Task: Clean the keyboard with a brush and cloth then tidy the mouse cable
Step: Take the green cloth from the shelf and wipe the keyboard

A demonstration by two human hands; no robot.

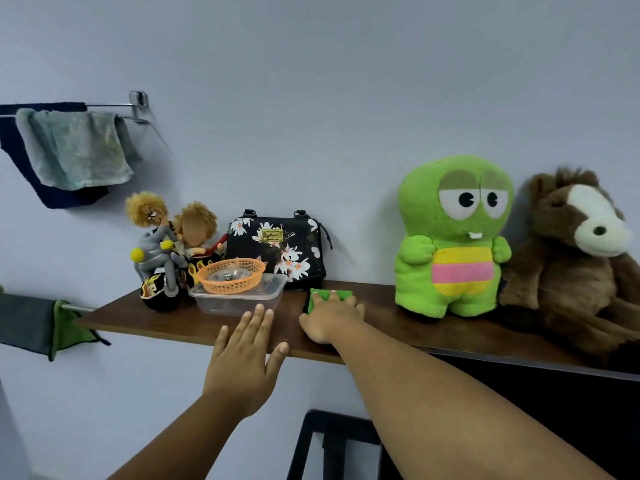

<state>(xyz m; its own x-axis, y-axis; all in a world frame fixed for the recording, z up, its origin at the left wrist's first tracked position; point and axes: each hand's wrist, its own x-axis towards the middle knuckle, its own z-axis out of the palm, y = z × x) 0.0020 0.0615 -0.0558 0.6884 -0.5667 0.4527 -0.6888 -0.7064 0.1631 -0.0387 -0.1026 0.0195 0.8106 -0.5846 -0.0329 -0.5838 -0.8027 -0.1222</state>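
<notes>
Folded bright green cloth on wooden shelf, right hand gripping it, left hand open flat

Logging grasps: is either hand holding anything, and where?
The right hand grips the green folded cloth from above on the wooden shelf; the left hand is empty.

Green cloth — mostly under right hand

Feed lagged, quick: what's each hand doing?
Left hand: open, flat, holding nothing.
Right hand: fingers closed on the green cloth on the shelf.
</notes>
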